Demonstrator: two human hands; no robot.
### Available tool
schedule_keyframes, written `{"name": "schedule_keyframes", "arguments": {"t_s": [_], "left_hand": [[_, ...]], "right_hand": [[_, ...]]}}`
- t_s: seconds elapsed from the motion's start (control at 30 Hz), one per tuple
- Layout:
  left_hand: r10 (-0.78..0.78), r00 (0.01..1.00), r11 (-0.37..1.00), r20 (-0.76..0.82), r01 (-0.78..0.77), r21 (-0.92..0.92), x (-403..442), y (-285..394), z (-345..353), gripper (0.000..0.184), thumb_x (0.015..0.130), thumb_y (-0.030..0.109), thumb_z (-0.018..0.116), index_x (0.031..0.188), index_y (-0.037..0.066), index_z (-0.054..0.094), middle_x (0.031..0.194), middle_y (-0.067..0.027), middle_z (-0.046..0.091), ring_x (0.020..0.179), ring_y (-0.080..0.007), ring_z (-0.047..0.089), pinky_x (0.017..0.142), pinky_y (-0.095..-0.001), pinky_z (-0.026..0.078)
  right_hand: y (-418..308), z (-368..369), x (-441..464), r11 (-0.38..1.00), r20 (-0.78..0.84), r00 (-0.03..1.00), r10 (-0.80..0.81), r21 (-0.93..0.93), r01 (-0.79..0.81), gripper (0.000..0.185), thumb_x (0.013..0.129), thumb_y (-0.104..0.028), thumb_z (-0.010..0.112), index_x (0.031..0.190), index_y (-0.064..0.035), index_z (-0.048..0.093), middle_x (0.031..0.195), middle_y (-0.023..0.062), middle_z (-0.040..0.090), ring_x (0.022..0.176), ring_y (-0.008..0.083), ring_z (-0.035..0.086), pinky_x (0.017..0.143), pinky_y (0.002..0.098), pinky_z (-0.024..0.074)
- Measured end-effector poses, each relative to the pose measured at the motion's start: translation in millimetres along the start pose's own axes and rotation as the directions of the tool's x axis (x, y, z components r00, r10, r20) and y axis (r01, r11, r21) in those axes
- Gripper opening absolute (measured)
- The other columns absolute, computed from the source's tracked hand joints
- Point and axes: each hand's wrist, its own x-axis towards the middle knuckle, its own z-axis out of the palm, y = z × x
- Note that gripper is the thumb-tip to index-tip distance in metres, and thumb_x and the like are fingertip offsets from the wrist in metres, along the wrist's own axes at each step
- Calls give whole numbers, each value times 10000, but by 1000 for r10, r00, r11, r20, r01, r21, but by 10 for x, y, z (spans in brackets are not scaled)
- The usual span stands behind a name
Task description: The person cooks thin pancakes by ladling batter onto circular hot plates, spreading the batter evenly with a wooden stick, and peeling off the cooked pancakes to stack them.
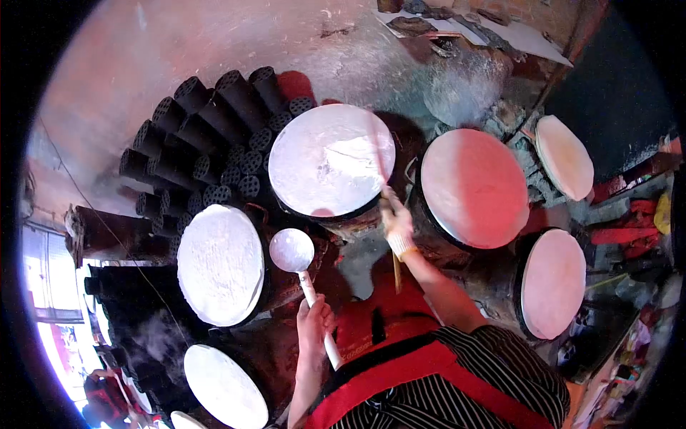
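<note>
My left hand [314, 320] is wrapped round the pale handle of a ladle [292, 250], whose round bowl is held up between two griddles. My right hand [395, 218], in a white glove, is closed round a thin stick [397, 275]. One end of the stick sticks out below the hand; the other reaches up over the right side of the central round griddle [331, 161] and is blurred. A white layer covers that griddle, with a bright, folded-looking patch near the stick. To the left stands another white-covered griddle [220, 264], close to the ladle.
More round griddles with pale tops stand at the right [474, 188], far right [564, 157], lower right [554, 284] and lower left [226, 387]. Black perforated coal briquettes [207, 136] are stacked against the wall. Another person [107, 397] is at the lower left edge.
</note>
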Motion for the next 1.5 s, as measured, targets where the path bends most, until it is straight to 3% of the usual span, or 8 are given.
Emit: {"name": "schedule_keyframes", "arguments": {"t_s": [0.07,0.2,0.9,0.97,1.23,1.3,1.43,1.5], "left_hand": [[18,999,1000,28,-17,-25,0,-21,-59,82,895,100,511,943,83,446,644,6,392,475,-75,365,369,-197,294],[8,998,999,68,-5,-41,23,-62,-138,64,897,92,507,936,77,458,714,-2,430,514,-72,394,383,-187,308],[80,987,956,137,-116,271,709,388,-34,123,896,147,504,830,106,408,657,21,401,481,-58,386,368,-193,297],[111,981,927,159,-160,340,959,484,20,120,886,138,495,814,101,407,649,17,400,478,-64,395,370,-201,309],[233,967,923,107,-254,289,1796,407,513,80,801,23,467,759,25,399,600,-34,424,415,-137,437,321,-290,383],[221,974,949,57,-228,220,1795,293,697,93,773,-4,450,689,13,414,564,-51,425,384,-157,430,311,-311,367],[-148,966,974,211,179,-138,1708,498,721,88,850,69,455,786,9,450,561,-28,383,429,-115,402,356,-234,336],[-340,733,634,589,641,-432,1568,883,525,97,907,87,418,867,4,447,569,-3,339,428,-81,336,351,-208,308]], "right_hand": [[66,44,-240,745,-1,903,430,565,-355,314,893,-9,507,1204,-12,550,1114,32,585,956,84,523,879,208,402],[-403,201,-316,976,322,924,205,-133,-170,411,833,-92,544,1241,-139,540,1082,152,634,982,176,599,830,288,445],[-361,-739,-296,944,552,801,232,-327,-48,350,888,-80,539,1237,-51,524,1180,67,590,1089,95,505,936,254,389],[-366,-937,-588,882,578,718,388,-7,-471,346,892,-82,536,1230,-11,515,1186,95,580,1133,112,483,975,249,352],[-87,-577,-988,985,226,962,155,39,-168,332,899,-108,540,1221,-26,535,1165,55,571,1124,113,469,997,240,306],[-19,-324,-1113,951,350,892,286,14,-310,337,889,-142,569,1220,-88,541,776,-15,561,685,92,525,622,237,427],[-640,-186,-817,393,560,375,738,96,-915,269,890,-164,555,1157,-131,560,503,-55,375,368,71,327,320,270,232],[-629,-377,-527,451,609,438,661,143,-881,251,876,-108,501,1118,-122,563,519,-21,423,375,87,357,324,253,254]]}}
